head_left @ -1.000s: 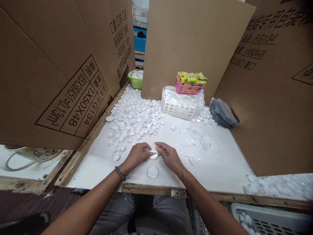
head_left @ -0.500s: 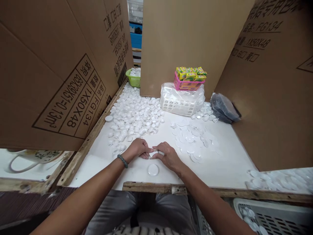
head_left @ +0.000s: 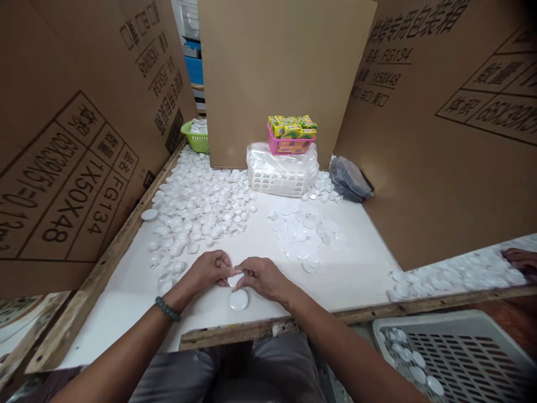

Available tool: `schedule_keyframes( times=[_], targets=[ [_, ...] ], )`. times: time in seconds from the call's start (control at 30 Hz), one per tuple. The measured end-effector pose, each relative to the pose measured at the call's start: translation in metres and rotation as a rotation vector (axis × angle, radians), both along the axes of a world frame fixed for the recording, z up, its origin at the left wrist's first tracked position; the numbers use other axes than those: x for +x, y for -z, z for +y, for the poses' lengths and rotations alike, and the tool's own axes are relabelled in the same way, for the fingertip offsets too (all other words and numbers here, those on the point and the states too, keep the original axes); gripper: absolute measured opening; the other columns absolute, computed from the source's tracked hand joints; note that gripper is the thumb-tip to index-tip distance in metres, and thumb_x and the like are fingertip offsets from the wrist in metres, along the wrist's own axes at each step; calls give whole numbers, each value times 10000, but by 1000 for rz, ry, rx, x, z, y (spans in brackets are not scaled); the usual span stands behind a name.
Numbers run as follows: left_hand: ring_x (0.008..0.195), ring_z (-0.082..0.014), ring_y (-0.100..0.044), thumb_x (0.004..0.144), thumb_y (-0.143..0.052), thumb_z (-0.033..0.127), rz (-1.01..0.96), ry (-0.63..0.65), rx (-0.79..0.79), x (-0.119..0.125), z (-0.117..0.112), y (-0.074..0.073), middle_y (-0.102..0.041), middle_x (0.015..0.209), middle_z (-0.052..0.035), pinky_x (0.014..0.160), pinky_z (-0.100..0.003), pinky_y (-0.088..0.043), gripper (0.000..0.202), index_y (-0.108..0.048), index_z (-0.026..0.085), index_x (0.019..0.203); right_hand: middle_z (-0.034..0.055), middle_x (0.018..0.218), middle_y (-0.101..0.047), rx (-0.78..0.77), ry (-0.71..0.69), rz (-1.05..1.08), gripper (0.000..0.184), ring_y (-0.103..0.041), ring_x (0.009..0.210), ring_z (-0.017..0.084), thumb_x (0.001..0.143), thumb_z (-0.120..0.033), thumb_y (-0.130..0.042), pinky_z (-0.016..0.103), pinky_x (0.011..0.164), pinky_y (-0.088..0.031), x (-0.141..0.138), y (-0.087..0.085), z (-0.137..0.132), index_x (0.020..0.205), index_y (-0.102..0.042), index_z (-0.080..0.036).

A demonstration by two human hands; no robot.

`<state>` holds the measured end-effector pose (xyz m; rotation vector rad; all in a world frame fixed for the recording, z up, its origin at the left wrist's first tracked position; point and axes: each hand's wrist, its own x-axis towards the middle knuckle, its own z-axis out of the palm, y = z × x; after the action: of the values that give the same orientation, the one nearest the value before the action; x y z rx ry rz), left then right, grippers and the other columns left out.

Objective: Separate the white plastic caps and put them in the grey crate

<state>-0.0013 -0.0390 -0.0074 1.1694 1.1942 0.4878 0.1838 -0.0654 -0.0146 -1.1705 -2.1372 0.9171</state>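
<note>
A small white round disc [head_left: 235, 279] is pinched between my two hands low over the white tabletop. My left hand [head_left: 212, 270] is closed, its fingertips on the disc's left edge. From the other side my right hand [head_left: 262, 278] grips it between thumb and fingers. Just below them a second white round piece [head_left: 239, 300] lies flat on the table. A heap of small white cup-like parts [head_left: 201, 196] spreads to the upper left. Thin clear-white round pieces [head_left: 300, 232] lie scattered right of my hands.
Cardboard sheets [head_left: 281, 73] wall the table in. A pink basket [head_left: 289, 146] of yellow boxes sits on a plastic-wrapped pack [head_left: 277, 182]. Behind are a green basket [head_left: 197, 142] and dark plastic bag [head_left: 350, 179]. A grey crate [head_left: 428, 319] stands lower right; another person's hand [head_left: 520, 258] is at far right.
My head view has turned right, so the scene sits further left. Both hands still hold the disc, now nearer the lying round piece. Another person's hand has come into view at far right.
</note>
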Motion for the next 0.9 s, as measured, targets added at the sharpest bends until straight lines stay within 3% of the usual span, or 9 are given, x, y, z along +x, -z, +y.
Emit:
schedule_keyframes(
  times=[0.13,0.27,0.37,0.43,0.5,0.57,0.73,0.8,0.9],
  targets=[
    [452,-104,-539,517,-764,452,4,17,46,1,-2,1,-553,502,45,483,-224,-449,437,-485,158,679,-28,676,-596,94,3,-97,144,-548,678,118,718,-311,-712,214,622,-409,-3,-2,-4,791,-652,-202],
    [440,-103,-523,516,-763,445,-4,60,37,2,-5,-1,-539,493,47,460,-212,-415,426,-494,158,679,18,786,-654,213,39,-113,248,-574,754,152,760,-403,-656,254,674,-437,5,-4,1,906,-663,-203],
    [445,-96,-500,563,-737,450,-16,86,97,2,-8,-2,-530,497,41,443,-197,-369,387,-528,149,689,99,896,-662,423,397,-226,261,-557,862,211,872,-325,-505,349,784,-416,25,-4,13,1011,-639,-149],
    [449,-100,-493,606,-701,471,14,60,139,2,-9,-3,-521,488,38,442,-198,-355,370,-547,148,698,137,891,-648,491,640,-371,235,-537,865,244,871,-261,-472,392,782,-398,41,-2,22,975,-636,-129],
    [436,-99,-476,633,-671,490,83,3,201,2,-9,-3,-509,479,43,434,-196,-330,363,-561,152,705,141,813,-634,474,715,-498,164,-527,802,247,840,-201,-484,388,731,-396,56,1,29,816,-637,-147],
    [424,-95,-459,658,-646,489,154,-53,293,3,-8,-4,-499,478,49,435,-197,-305,342,-570,158,703,128,738,-620,445,708,-558,208,-523,737,233,834,-134,-449,370,689,-387,63,3,34,703,-609,-163],
    [553,-132,-526,711,-610,406,285,-130,488,6,-7,-3,-568,596,16,532,-223,-350,236,-591,171,720,80,754,-635,419,691,-377,269,-553,700,201,889,-189,-389,310,631,-392,46,0,32,820,-649,-179],
    [641,-151,-548,711,-622,382,329,-146,577,6,-7,-2,-611,725,-9,589,-242,-377,232,-608,177,819,40,659,-620,253,618,-259,284,-561,630,178,894,-254,-403,278,578,-399,31,-3,31,787,-659,-196],
    [699,-159,-555,699,-651,356,365,-113,688,6,-6,1,-613,933,-48,671,-276,-406,390,-583,176,1039,-1,575,-596,15,428,-199,278,-558,547,149,886,-300,-433,249,532,-403,11,-9,35,766,-666,-208]
  ],
)
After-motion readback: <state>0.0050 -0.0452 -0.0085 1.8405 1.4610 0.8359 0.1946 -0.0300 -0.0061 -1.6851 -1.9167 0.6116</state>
